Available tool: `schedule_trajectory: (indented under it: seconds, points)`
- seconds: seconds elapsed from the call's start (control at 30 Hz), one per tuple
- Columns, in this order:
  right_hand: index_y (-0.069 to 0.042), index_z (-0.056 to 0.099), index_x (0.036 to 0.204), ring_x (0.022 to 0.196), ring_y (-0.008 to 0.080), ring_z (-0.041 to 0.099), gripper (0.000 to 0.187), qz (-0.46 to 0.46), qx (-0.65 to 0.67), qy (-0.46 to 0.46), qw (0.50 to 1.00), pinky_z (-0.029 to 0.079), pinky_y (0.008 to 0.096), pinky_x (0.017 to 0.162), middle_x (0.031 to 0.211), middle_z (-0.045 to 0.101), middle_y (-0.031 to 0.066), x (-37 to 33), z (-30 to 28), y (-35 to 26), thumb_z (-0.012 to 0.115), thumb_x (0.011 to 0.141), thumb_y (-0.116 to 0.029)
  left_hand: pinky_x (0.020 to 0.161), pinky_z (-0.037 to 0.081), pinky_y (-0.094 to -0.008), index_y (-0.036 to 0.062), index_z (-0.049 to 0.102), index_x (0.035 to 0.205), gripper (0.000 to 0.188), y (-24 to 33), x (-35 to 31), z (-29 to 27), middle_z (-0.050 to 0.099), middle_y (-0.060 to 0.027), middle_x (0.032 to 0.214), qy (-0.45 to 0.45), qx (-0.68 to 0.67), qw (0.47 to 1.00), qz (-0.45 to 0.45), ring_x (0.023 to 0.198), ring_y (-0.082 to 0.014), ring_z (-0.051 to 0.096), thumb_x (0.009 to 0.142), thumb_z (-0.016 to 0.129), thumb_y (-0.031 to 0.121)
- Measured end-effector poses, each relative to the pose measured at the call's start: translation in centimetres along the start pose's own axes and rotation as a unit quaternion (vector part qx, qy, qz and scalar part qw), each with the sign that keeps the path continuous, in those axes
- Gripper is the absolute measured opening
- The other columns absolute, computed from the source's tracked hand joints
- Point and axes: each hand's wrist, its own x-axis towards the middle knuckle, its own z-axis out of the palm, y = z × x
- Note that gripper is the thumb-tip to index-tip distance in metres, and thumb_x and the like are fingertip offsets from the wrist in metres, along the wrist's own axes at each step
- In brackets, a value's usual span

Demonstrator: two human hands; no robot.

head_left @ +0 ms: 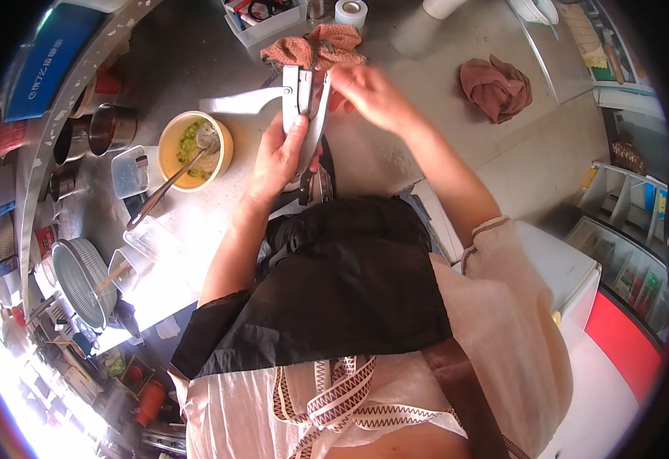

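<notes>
Above the counter I hold a silvery hinged hand tool [293,96], with flat metal arms and a lever pointing left; its exact kind does not show. My left hand [277,157] wraps round its lower part, thumb laid along the metal. At the tool's upper right arm, the bent fingers of my right hand [365,92] grip its end; the fingertips are partly hidden. Left of the tool stands a yellow bowl [227,157] of pale mixture with chopped greens. A long-handled spoon [166,190] rests in it. An orange-pink cloth [315,47] lies crumpled just beyond my hands.
Metal pots [112,128], a clear plastic container [129,170] and a grey colander [82,283] crowd the left. A box of small items [269,27] and a tape roll [350,13] stand at the back. A brown cloth [495,88] lies at the right.
</notes>
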Motion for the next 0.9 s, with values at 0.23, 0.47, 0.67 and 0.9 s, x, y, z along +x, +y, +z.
schedule_trajectory:
  seconds: [0.23, 0.47, 0.67, 0.9]
  points:
    - [0.0, 0.055, 0.09, 0.06, 0.0169, 0.052, 0.026, -0.14, -0.144, 0.117, 0.973, 0.042, 0.0289, 0.058, 0.068, 0.057, 0.0079, -1.5, 2.4, -1.1, 0.047, 0.093, -0.024, 0.082, 0.042, -0.0238, -0.0044, 0.055, 0.112, 0.038, 1.9, 0.2, 1.7, 0.061, -0.0076, 0.102, 0.12, -0.024, 0.992, 0.039, 0.091, -0.0114, 0.055, 0.095, 0.046, 0.028]
    - [-0.001, 0.053, 0.081, 0.054, 0.0355, 0.053, 0.021, -0.201, -0.109, 0.226, 0.947, 0.042, 0.0384, 0.05, 0.062, 0.055, 0.0157, -1.8, 3.4, -1.6, 0.051, 0.09, -0.02, 0.085, 0.038, -0.0234, -0.0043, 0.056, 0.105, 0.031, 2.0, 0.1, 2.6, 0.06, -0.0066, 0.1, 0.117, -0.139, 0.979, 0.088, 0.093, -0.0109, 0.052, 0.093, 0.051, 0.024]
    - [-0.001, 0.053, 0.08, 0.052, 0.0337, 0.053, 0.021, -0.232, -0.081, 0.283, 0.927, 0.041, 0.0373, 0.048, 0.06, 0.054, 0.0151, -1.7, 4.1, -1.5, 0.051, 0.09, -0.02, 0.082, 0.041, -0.0231, -0.0037, 0.055, 0.109, 0.031, 2.2, 0.0, 3.4, 0.061, -0.0061, 0.1, 0.125, -0.156, 0.971, 0.129, 0.09, -0.0098, 0.053, 0.093, 0.05, 0.022]
    - [-0.002, 0.053, 0.079, 0.053, 0.0322, 0.053, 0.024, -0.192, -0.064, 0.328, 0.923, 0.041, 0.0369, 0.049, 0.06, 0.054, 0.0155, -1.5, 3.3, -0.8, 0.049, 0.091, -0.022, 0.08, 0.043, -0.0254, -0.0047, 0.053, 0.112, 0.036, 3.6, -1.0, 3.2, 0.06, -0.0089, 0.099, 0.046, 0.026, 0.998, 0.03, 0.09, -0.0113, 0.052, 0.089, 0.057, 0.022]
